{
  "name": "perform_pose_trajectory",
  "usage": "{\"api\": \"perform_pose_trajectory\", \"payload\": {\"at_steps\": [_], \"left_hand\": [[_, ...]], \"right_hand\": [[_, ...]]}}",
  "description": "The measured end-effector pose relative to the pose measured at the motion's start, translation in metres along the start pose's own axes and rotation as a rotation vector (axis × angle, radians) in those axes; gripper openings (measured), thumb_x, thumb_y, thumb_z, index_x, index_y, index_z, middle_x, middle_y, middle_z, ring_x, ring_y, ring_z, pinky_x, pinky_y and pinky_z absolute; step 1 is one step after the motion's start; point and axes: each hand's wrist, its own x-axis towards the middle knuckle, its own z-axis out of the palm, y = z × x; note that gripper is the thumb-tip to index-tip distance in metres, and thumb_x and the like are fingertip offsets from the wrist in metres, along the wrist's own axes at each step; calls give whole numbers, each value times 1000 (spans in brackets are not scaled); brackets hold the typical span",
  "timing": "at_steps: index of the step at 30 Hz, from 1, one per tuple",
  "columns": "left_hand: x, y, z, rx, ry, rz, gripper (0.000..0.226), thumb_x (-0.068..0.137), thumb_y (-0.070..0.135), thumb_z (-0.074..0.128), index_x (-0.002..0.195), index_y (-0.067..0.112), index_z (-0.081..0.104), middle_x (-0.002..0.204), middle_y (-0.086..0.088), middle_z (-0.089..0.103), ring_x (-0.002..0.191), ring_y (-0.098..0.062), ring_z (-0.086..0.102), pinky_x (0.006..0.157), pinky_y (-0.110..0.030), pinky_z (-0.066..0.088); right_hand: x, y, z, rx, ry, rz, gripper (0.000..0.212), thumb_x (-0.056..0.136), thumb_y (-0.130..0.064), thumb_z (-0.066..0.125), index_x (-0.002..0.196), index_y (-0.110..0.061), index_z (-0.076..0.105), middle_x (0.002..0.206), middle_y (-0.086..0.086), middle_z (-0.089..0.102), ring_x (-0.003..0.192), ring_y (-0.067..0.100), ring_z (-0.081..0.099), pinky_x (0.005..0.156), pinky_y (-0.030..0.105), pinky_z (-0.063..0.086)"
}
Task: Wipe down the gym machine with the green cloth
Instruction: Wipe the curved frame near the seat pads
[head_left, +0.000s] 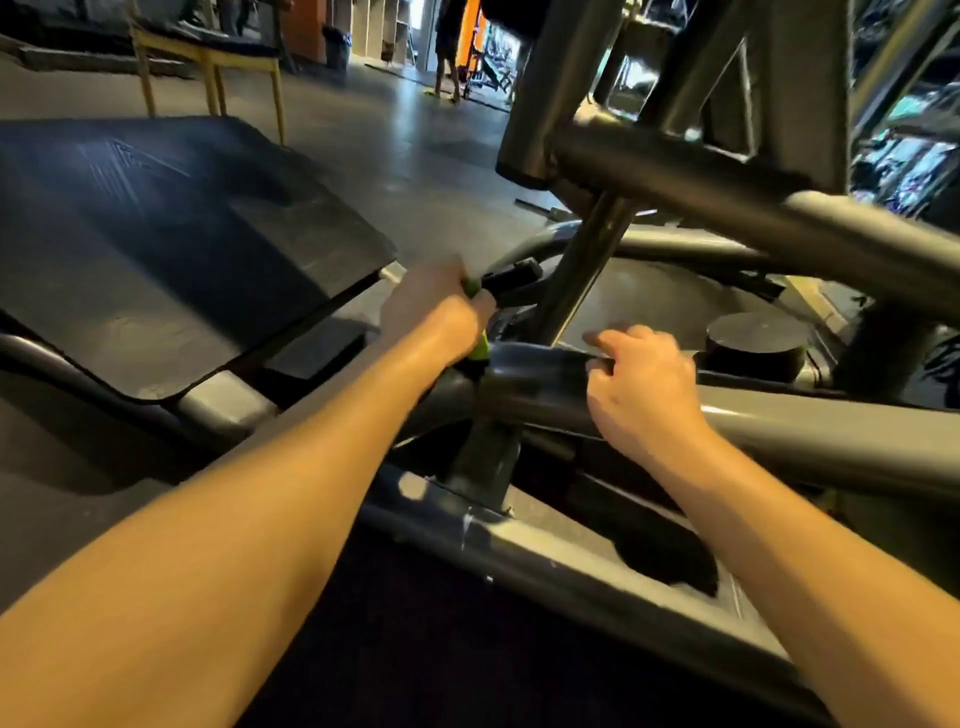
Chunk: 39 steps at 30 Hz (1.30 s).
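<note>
Green cloth (480, 349): bunched, mostly hidden, against black handle (511, 283).
Left hand (435, 312): fist clenched round Green cloth.
Right hand (640, 387): fingers curled over gym machine (779, 427), round grey metal tube.
Pad (171, 249): flat, black, textured.

grey crossbar (810, 436) as ref. just behind it: slanted strut (582, 280) near left end, round blk bumper (753, 343) to the right, open gap btwn them. above it: thick frame tubes (727, 197) crossing. left of it: big blk pad (171, 249) blocking. below it: dark slot above lower rail (540, 545). far beyond, to the left: open floor (395, 156).
</note>
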Motion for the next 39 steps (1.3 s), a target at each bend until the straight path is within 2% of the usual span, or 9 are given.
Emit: {"api": "perform_pose_trajectory", "payload": {"at_steps": [5, 9, 13, 21, 26, 29, 33, 36, 39], "left_hand": [[-19, 6, 40, -63, -375, 286, 22, 100, 48, 58, 105, 27, 60, 94, 7, 60, 81, -9, 62, 67, -27, 53], [-13, -11, 55, -220, -516, 301, 30, 106, 43, 47, 124, 28, 66, 114, 5, 66, 104, -7, 63, 95, -34, 52], [-8, -17, 65, -154, -609, 416, 46, 105, 42, 50, 150, 39, 45, 153, 11, 47, 136, -12, 48, 116, -41, 39], [-31, -30, 68, 1, -406, 467, 44, 109, 41, 38, 152, 36, 42, 161, 20, 32, 151, 1, 17, 124, -31, 15], [-21, -32, 67, -27, -448, 420, 42, 109, 40, 38, 150, 40, 44, 160, 23, 34, 149, -2, 26, 123, -31, 23], [10, -24, 73, -178, -582, 151, 38, 107, 45, 42, 143, 40, 53, 136, 6, 59, 117, -10, 59, 105, -31, 44], [40, -17, 75, -200, -573, -27, 36, 108, 44, 42, 131, 24, 61, 89, 9, 50, 78, -2, 46, 80, -27, 34], [27, -12, 74, -204, -558, -6, 31, 108, 41, 45, 129, 27, 63, 100, 8, 58, 95, -10, 57, 75, -25, 38], [-13, -15, 85, -50, -432, 304, 35, 108, 35, 43, 139, 34, 58, 141, 7, 58, 133, -18, 51, 109, -37, 43]], "right_hand": [[11, 5, 9, -270, -186, 127, 32, 100, -28, 50, 128, -21, 64, 122, 10, 63, 119, 32, 51, 98, 46, 39], [12, 6, 7, -262, -234, 106, 31, 99, -26, 52, 127, -21, 63, 125, 10, 60, 120, 32, 47, 97, 44, 38], [15, 6, 9, -232, -220, 147, 34, 101, -26, 51, 134, -23, 60, 133, 10, 55, 128, 33, 42, 106, 46, 35], [21, 7, 20, -252, -211, 184, 45, 105, -31, 44, 150, -36, 46, 152, 4, 43, 136, 32, 34, 113, 47, 28], [22, 10, 22, -232, -199, 175, 45, 105, -31, 45, 149, -39, 47, 156, -2, 39, 139, 30, 32, 116, 46, 27], [26, 9, 22, -229, -220, 187, 46, 104, -29, 46, 148, -41, 48, 155, -1, 40, 139, 31, 31, 116, 47, 27], [27, 4, 23, -235, -213, 209, 46, 103, -27, 47, 146, -43, 48, 155, 1, 39, 139, 33, 30, 116, 48, 24], [26, 3, 24, -234, -202, 211, 45, 104, -27, 47, 147, -43, 47, 155, 1, 38, 140, 32, 29, 116, 48, 24], [21, 6, 28, -230, -169, 203, 45, 103, -28, 48, 146, -42, 49, 154, 0, 40, 138, 31, 30, 115, 46, 24]]}}
